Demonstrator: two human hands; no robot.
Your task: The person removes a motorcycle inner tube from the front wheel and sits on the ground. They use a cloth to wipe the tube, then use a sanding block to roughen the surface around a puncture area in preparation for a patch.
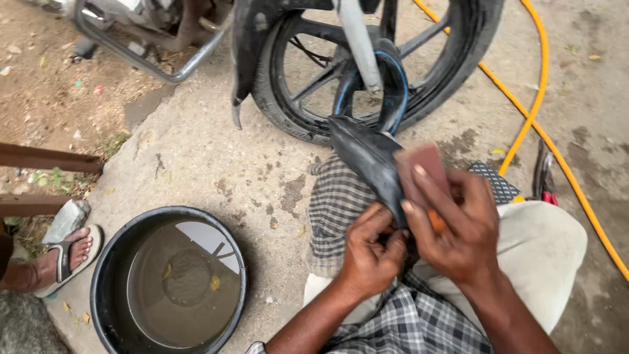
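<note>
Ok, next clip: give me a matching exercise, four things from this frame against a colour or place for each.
Things:
1. inner tube
2. basin
3. hose
4. sanding block

Descriptions:
A. yellow, lying across the concrete
B. reddish-brown, held by the right hand
C. black, pinched by the left hand
D. round, holding murky water

Pairs: 1-C, 2-D, 3-A, 4-B
</note>
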